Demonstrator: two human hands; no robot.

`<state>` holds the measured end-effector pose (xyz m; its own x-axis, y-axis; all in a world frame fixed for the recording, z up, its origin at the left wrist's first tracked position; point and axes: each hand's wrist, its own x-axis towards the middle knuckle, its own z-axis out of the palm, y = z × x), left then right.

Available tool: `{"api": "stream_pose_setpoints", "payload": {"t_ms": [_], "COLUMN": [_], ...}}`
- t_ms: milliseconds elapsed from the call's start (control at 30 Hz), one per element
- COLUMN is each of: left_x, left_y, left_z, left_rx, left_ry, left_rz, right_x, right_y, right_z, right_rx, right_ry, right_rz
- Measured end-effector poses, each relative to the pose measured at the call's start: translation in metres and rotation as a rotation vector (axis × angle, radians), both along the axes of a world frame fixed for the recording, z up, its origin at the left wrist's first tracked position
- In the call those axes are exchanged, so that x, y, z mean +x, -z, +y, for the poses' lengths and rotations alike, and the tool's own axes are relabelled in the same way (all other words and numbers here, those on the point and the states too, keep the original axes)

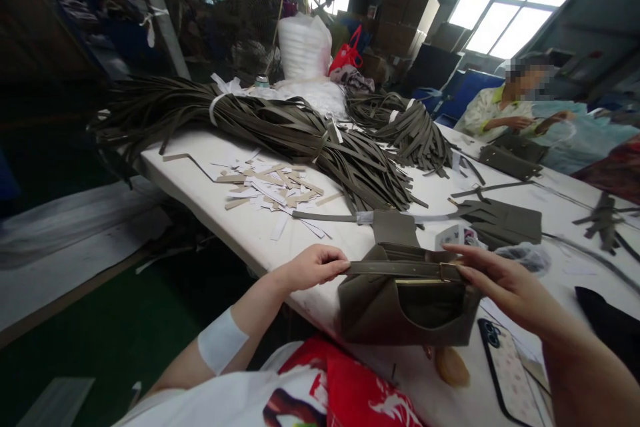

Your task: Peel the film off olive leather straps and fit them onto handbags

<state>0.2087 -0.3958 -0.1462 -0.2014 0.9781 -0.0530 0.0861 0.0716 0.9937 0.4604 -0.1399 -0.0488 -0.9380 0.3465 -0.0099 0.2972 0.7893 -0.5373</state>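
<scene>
A dark olive handbag point(373, 310) stands at the table's near edge in front of me, its flap point(395, 228) folded back away from me. Across its top runs a strap point(395, 269) with a small metal buckle towards the right. My left hand point(316, 265) pinches the strap's left end between thumb and fingers. At the buckle end, my right hand point(505, 280) has thumb and fingers closed around the strap. A gold-coloured zip or trim line shows along the bag's opening below the strap.
Bundles of long olive straps point(270, 120) lie across the white table point(200, 180), with paper and strap scraps point(275, 187) nearby. A phone point(507, 370) and a round tan object point(451, 365) sit close on the right. Another bag point(505, 220) lies beyond; a co-worker point(500, 107) sits at the far right.
</scene>
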Motion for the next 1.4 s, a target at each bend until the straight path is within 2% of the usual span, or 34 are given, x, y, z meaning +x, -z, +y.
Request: {"api": "stream_pose_setpoints", "payload": {"t_ms": [100,167,233,300,367,433,500,667,733,800,900,1033,1133,1300,1400], "left_x": [0.007,0.017,0.028,0.037,0.040,0.039,0.037,0.042,0.045,0.044,0.035,0.020,0.017,0.036,0.045], "left_y": [-0.006,-0.013,-0.021,-0.027,-0.030,-0.031,-0.028,-0.016,-0.012,-0.011,-0.012,-0.009,-0.004,-0.014,-0.023], "left_z": [0.007,0.015,0.021,0.023,0.022,0.018,0.013,0.001,-0.003,-0.007,-0.013,-0.014,-0.010,-0.004,0.001], "left_rx": [0.035,0.063,0.113,0.164,0.171,0.153,0.154,0.192,0.182,0.157,0.098,-0.058,-0.081,0.016,0.051], "left_ry": [-0.029,-0.007,0.046,0.074,0.055,0.050,0.110,0.317,0.370,0.398,0.367,0.190,0.085,0.179,0.136], "left_rz": [0.142,0.227,0.268,0.295,0.346,0.410,0.444,0.381,0.343,0.303,0.243,0.216,0.192,-0.023,-0.038], "right_x": [-0.014,-0.027,-0.040,-0.051,-0.058,-0.061,-0.061,-0.060,-0.064,-0.070,-0.078,-0.080,-0.078,-0.074,-0.071], "right_y": [-0.011,-0.018,-0.020,-0.017,-0.011,-0.008,-0.011,-0.027,-0.025,-0.019,-0.008,-0.007,-0.011,-0.018,-0.022], "right_z": [-0.028,-0.058,-0.085,-0.102,-0.104,-0.095,-0.084,-0.078,-0.082,-0.085,-0.082,-0.069,-0.064,-0.065,-0.065], "right_rx": [0.441,0.595,0.540,0.437,0.393,0.384,0.352,0.193,0.214,0.286,0.296,0.000,-0.169,-0.173,-0.181], "right_ry": [-0.039,-0.175,-0.379,-0.487,-0.433,-0.340,-0.317,-0.447,-0.398,-0.290,-0.163,-0.084,-0.101,-0.181,-0.137], "right_rz": [0.131,0.191,0.138,0.048,0.005,-0.002,-0.005,-0.043,-0.015,-0.013,-0.135,-0.214,-0.192,-0.240,-0.240]}}
